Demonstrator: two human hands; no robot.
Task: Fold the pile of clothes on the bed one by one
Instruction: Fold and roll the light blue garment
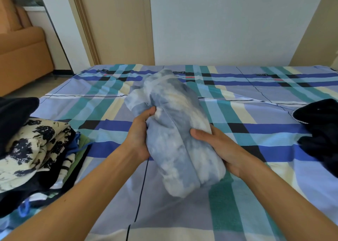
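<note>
As left hand point(139, 137) grips the tie-dye garment point(175, 101), right hand point(217, 145) clasps it.

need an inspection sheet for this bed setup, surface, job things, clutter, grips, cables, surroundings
surface: plaid sheet, lightly creased
job's things: tie-dye garment folded into a bundle; clothes stack at left edge; dark clothes at right edge
clutter: nothing seen
grips: left hand and right hand each hold a side of the bundle, thumbs on top
cables: nothing seen
surroundings: door, orange sofa, pale wall beyond the bed
</note>
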